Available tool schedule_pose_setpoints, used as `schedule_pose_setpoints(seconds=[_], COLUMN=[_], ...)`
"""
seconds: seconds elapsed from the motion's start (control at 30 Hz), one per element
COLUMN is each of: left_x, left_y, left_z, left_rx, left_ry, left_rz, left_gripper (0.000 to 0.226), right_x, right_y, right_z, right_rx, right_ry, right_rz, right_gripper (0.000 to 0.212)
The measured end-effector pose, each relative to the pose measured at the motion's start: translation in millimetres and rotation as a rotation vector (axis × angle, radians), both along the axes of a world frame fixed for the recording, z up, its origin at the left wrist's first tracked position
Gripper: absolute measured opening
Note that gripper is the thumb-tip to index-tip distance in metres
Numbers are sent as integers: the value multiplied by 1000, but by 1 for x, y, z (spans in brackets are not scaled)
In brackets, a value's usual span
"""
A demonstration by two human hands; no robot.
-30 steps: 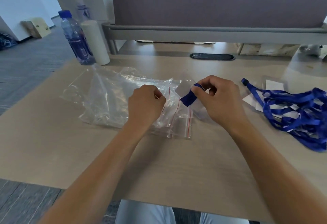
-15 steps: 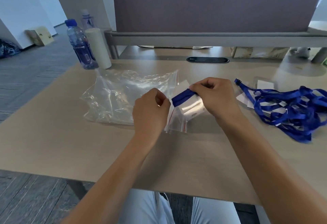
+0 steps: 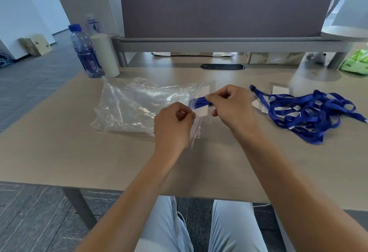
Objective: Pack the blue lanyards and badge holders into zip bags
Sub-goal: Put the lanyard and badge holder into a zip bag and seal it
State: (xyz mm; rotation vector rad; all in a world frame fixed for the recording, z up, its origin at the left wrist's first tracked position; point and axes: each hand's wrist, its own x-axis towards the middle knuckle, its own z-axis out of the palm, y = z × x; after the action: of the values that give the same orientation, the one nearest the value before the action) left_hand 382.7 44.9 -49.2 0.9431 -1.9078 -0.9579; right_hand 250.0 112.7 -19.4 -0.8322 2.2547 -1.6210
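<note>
My left hand (image 3: 172, 126) pinches the edge of a small clear zip bag (image 3: 195, 132) with a red seal line, lifted above the table. My right hand (image 3: 232, 108) grips a folded blue lanyard (image 3: 201, 101) with its white badge holder (image 3: 201, 111) at the bag's mouth. The lanyard lies partly inside the bag. A tangled pile of blue lanyards with badge holders (image 3: 306, 116) rests on the table to the right.
A large crumpled clear plastic bag (image 3: 137, 104) lies left of my hands. A water bottle (image 3: 84, 52) and a white cylinder (image 3: 105, 54) stand at the back left. A grey divider panel (image 3: 225, 8) backs the desk. A green packet (image 3: 356, 62) sits far right.
Both hands lifted the small zip bag off the table and the folded lanyard with badge holder went from outside the bag into its mouth. The view also tilted up.
</note>
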Motion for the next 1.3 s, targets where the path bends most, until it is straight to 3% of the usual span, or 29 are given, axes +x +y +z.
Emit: schedule_pose_setpoints(seconds=[0.37, 0.6, 0.73, 0.87, 1.03, 1.13, 1.3], left_x=[2, -7, -17, -23, -27, -39, -64], left_y=[1, -6, -5, -6, -33, -64, -97], left_z=[-6, -12, -8, -6, 5, 8, 9], left_rx=[46, 61, 60, 88, -92, -182, -160], left_ry=[15, -19, 12, 34, -128, -316, -565], left_rz=[7, -1, -19, -70, -70, -99, -113], left_gripper=[13, 14, 17, 11, 8, 18, 30], right_x=[12, 6, 10, 10, 6, 2, -2], right_y=[11, 32, 45, 48, 50, 50, 51], right_z=[-17, -33, -38, -39, -41, -44, -50], right_rx=[33, 143, 251, 219, 200, 198, 182], right_ry=[-344, -74, -39, -129, -163, -139, -131], right_rz=[256, 198, 298, 317, 258, 230, 206], right_gripper=[15, 18, 19, 10, 6, 4, 6])
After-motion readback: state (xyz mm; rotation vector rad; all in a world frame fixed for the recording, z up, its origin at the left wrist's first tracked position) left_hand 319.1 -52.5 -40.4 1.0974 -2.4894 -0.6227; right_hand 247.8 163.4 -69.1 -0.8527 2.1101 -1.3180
